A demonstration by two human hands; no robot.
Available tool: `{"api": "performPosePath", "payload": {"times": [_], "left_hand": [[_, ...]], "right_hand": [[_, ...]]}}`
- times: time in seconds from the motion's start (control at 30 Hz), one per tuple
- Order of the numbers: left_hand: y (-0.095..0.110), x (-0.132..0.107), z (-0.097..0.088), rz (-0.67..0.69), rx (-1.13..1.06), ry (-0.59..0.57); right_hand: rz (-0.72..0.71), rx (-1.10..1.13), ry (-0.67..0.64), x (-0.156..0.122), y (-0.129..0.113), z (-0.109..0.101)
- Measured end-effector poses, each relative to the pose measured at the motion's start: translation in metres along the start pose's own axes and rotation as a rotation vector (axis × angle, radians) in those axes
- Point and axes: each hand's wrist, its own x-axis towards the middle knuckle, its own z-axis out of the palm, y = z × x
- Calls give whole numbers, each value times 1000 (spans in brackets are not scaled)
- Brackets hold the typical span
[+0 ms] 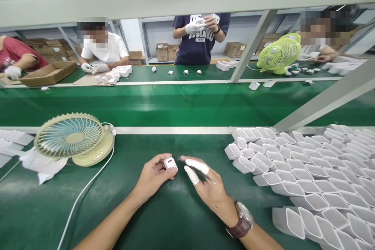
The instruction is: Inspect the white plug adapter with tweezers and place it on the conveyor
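Note:
My left hand (154,175) pinches a small white USB charger (170,164) between thumb and fingers. The charger's end with a red USB port faces up toward me. Just to its right is my right hand (205,183), with white finger cots on the thumb and a finger. It is closed on dark, thin tweezers (202,175), whose tips point left at the charger without touching it. Part of the tweezers is hidden by the fingers. A watch (242,218) is strapped to the right wrist.
Rows of open white plastic housings (310,172) cover the bench's right side. A cream fan (74,138) with a white cable (84,187) stands at left. Beyond the green conveyor (164,105), several co-workers handle parts near a green fan (278,54). A slanted metal post (325,93) crosses at right.

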Motion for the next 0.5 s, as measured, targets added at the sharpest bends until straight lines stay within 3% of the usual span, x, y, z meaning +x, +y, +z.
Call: {"api": "performPosePath", "payload": {"times": [0.5], "left_hand": [[-9, -2, 0, 28, 87, -16]], "right_hand": [[20, 47, -63, -4, -3, 7]]}}
